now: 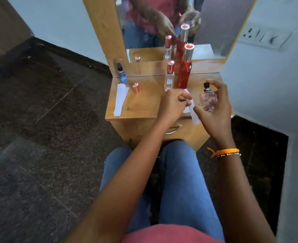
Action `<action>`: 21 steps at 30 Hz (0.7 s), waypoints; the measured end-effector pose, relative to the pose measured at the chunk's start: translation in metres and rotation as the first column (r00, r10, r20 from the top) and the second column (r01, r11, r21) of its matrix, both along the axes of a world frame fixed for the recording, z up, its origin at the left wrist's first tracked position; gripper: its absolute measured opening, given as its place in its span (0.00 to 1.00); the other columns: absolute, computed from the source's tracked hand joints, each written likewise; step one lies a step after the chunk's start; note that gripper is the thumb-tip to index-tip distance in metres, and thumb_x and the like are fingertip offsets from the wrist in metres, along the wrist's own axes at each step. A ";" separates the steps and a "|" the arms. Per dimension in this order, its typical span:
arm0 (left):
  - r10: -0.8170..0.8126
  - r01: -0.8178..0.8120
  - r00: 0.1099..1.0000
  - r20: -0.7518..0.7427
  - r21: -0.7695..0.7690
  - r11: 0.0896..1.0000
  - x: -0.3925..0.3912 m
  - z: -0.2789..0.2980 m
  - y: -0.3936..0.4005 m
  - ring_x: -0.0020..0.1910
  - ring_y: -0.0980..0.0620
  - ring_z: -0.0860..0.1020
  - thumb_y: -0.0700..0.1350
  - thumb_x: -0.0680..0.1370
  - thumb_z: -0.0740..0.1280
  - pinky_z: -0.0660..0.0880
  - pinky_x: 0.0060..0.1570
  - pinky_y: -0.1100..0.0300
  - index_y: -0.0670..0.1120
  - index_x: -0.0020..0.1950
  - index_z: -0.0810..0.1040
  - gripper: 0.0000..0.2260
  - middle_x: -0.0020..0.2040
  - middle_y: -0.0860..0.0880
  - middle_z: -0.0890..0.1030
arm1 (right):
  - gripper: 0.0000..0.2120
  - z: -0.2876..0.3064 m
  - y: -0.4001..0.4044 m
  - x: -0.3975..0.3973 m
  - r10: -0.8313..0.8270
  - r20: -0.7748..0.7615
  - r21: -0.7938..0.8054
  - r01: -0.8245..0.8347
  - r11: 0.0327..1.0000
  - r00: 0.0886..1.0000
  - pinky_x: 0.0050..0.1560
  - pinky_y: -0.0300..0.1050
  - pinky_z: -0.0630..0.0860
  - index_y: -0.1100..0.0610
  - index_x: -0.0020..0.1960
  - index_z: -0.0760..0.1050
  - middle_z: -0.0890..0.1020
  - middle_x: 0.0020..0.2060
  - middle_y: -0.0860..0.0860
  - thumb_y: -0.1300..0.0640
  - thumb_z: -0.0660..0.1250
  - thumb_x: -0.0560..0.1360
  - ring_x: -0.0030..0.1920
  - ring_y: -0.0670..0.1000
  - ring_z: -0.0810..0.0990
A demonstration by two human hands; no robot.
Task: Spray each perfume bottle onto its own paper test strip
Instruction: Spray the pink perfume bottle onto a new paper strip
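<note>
Right hand (214, 109) wrapped round pink perfume bottle (208, 100), finger on black sprayer, above dresser top (141, 106). Left hand (172, 104) pinching white paper strip (193, 113) just beside bottle.

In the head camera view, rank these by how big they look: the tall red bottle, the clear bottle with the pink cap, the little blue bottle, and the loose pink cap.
1. tall red bottle
2. clear bottle with the pink cap
3. little blue bottle
4. loose pink cap

All four stand at similar depth on the table, so the ranking looks reliable.
</note>
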State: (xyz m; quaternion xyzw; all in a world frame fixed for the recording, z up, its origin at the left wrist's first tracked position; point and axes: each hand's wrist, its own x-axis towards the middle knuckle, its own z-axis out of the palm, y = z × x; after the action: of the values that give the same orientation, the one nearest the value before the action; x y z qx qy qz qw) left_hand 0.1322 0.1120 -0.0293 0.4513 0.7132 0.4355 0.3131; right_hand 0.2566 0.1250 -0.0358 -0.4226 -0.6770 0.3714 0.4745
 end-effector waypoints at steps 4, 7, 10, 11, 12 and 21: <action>-0.019 0.020 0.994 -0.109 0.012 1.000 0.013 -0.005 0.019 0.39 0.55 0.79 0.31 0.72 0.68 0.75 0.38 0.70 0.42 0.48 0.83 0.09 0.44 0.44 0.83 | 0.27 0.002 0.007 0.008 -0.008 0.000 0.006 0.008 1.000 1.000 0.44 0.32 0.73 0.57 0.64 0.67 0.75 0.56 0.50 0.63 0.69 0.66 0.46 0.43 0.76; -0.072 0.074 0.976 -0.206 0.002 0.997 0.020 -0.012 0.023 0.40 0.51 0.77 0.30 0.72 0.63 0.73 0.37 0.61 0.42 0.48 0.81 0.12 0.43 0.47 0.80 | 0.28 0.001 0.011 0.010 -0.009 -0.005 0.009 0.009 1.000 1.000 0.45 0.36 0.76 0.56 0.64 0.67 0.75 0.57 0.51 0.62 0.69 0.65 0.48 0.49 0.78; -0.079 0.111 0.919 -0.387 0.061 0.992 0.024 -0.017 0.019 0.43 0.49 0.77 0.32 0.71 0.64 0.68 0.36 0.60 0.42 0.48 0.80 0.10 0.48 0.47 0.78 | 0.28 -0.001 0.012 0.009 -0.022 -0.014 -0.002 0.022 1.000 1.000 0.43 0.39 0.76 0.54 0.64 0.67 0.75 0.53 0.48 0.63 0.69 0.66 0.46 0.49 0.78; -0.049 0.097 0.901 -0.430 0.090 0.991 0.026 -0.017 0.016 0.45 0.48 0.76 0.33 0.71 0.64 0.67 0.36 0.58 0.41 0.47 0.80 0.09 0.50 0.46 0.78 | 0.28 -0.001 0.012 0.008 -0.030 -0.021 -0.008 0.029 1.000 0.999 0.41 0.39 0.75 0.53 0.64 0.67 0.75 0.52 0.46 0.63 0.69 0.66 0.44 0.49 0.78; -0.012 0.078 0.874 -0.486 0.115 0.990 0.028 -0.018 0.015 0.46 0.47 0.76 0.34 0.72 0.65 0.67 0.36 0.58 0.41 0.47 0.79 0.07 0.52 0.46 0.77 | 0.27 -0.002 0.012 0.007 -0.035 -0.027 -0.015 0.035 0.999 0.999 0.40 0.39 0.75 0.52 0.63 0.67 0.75 0.51 0.44 0.64 0.69 0.66 0.43 0.49 0.78; -0.064 0.088 0.697 -0.714 -0.003 0.996 0.041 -0.031 -0.007 0.62 0.43 0.69 0.42 0.71 0.65 0.65 0.54 0.51 0.48 0.54 0.81 0.13 0.63 0.50 0.77 | 0.29 -0.002 0.010 0.007 -0.042 -0.066 -0.045 0.039 0.998 0.997 0.40 0.31 0.73 0.53 0.63 0.68 0.74 0.48 0.40 0.66 0.68 0.64 0.41 0.39 0.75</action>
State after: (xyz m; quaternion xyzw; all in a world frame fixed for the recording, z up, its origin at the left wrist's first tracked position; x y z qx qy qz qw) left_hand 0.1736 0.1051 -0.0601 0.6185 0.7526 0.2247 0.0232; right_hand 0.2639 0.1352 -0.0383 -0.4337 -0.6437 0.3903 0.4952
